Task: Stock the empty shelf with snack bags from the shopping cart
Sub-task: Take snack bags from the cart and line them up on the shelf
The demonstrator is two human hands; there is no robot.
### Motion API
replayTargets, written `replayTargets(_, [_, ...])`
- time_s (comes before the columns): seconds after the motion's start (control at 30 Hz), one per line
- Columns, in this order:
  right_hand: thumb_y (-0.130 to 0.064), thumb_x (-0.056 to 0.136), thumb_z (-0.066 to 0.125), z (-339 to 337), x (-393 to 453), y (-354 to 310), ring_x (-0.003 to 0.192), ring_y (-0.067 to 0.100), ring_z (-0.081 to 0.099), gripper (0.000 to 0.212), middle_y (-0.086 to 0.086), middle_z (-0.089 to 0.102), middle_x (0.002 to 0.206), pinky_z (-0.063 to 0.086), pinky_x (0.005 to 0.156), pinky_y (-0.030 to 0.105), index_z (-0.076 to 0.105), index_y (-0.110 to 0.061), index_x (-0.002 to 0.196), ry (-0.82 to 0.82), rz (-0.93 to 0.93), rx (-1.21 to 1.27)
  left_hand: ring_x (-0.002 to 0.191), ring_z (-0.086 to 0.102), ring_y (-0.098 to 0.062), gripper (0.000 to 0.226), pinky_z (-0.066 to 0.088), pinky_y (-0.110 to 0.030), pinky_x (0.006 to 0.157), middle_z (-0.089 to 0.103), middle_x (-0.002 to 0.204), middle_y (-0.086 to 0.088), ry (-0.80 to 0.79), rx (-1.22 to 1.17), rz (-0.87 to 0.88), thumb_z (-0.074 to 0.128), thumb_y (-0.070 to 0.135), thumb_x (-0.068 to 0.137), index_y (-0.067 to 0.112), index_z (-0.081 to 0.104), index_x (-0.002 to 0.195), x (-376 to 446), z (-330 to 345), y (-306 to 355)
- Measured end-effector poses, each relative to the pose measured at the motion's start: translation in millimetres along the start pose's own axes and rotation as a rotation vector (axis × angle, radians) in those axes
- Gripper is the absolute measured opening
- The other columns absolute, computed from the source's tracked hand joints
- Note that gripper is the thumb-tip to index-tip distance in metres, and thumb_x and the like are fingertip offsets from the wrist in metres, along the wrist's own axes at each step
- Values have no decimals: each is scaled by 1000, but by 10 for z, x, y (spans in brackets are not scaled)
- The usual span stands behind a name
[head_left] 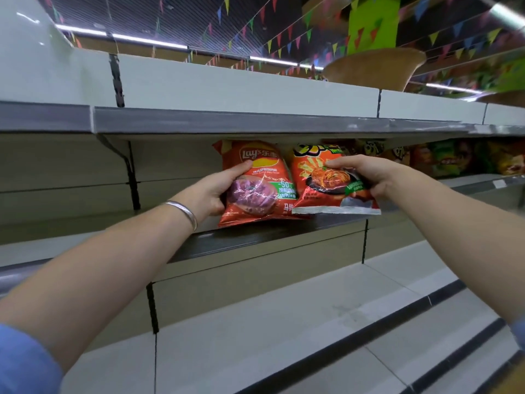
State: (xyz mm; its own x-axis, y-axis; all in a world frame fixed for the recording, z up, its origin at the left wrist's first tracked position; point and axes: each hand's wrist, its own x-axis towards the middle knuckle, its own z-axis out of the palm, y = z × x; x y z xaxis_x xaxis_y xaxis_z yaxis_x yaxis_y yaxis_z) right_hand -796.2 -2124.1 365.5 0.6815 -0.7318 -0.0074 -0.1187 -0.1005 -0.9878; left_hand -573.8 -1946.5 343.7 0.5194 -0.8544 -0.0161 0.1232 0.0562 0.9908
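Placement step in hand, both hands gripping bags at twelve o'clock: left hand (211, 191) around Lay's bag (255, 184), right hand (366, 173) pinching orange snack bag (326, 183) over shelf (255, 237); next, probably standing both upright, then letting go.

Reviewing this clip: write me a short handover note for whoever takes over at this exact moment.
Left hand grips the Lay's bag, upright on the middle shelf.
Right hand grips the second orange bag, held beside it, its bottom edge slightly lifted.
Done: both bags brought to the shelf, not yet released.
Left: set them down, let go, fetch more. The cart is out of view.
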Motion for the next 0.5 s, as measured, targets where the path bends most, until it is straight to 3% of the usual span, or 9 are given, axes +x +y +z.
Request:
replayTargets(0.17, [-34,63,82,-151,393,14,73,25,74,59,11,77,88,59,73,35,60,-8,111,-44,-7,-18,65,73,-29,29,59,-51,60,75,76,-16,69,3,-26,69,31,90,5,62,101,331,135,14])
replayTargets(0.3, [-32,73,82,-315,748,-11,80,27,72,44,12,76,86,59,79,37,60,-9,104,-15,-41,-37,53,71,-25,23,56,-41,41,73,67,-14,82,-61,9,63,27,94,6,64,87,633,285,-13])
replayTargets(0.37, [-27,81,78,-372,949,10,77,27,70,34,13,73,88,58,73,38,60,-8,102,-19,-57,-50,58,73,-24,21,57,-39,44,74,71,-13,86,-126,64,78,20,80,7,65,89,785,284,-37])
replayTargets(0.43, [-26,81,78,-411,1172,55,79,29,70,36,16,71,96,60,69,38,61,-10,108,-3,-68,-74,67,75,-25,56,59,-38,52,76,80,-14,74,-159,142,97,15,45,7,68,92,931,266,-60])
replayTargets(0.47, [-27,77,81,-431,1302,77,85,30,70,43,15,72,102,60,74,40,63,-12,113,-8,-79,-76,70,75,-25,59,60,-38,55,76,82,-13,78,-145,160,97,16,44,8,68,94,997,267,-67])
replayTargets(0.5, [-32,69,87,-445,1405,95,94,30,70,56,13,72,108,59,84,42,64,-15,118,-24,-98,-69,72,75,-24,47,61,-38,58,77,85,-12,91,-107,165,91,17,57,9,67,96,1048,282,-72])
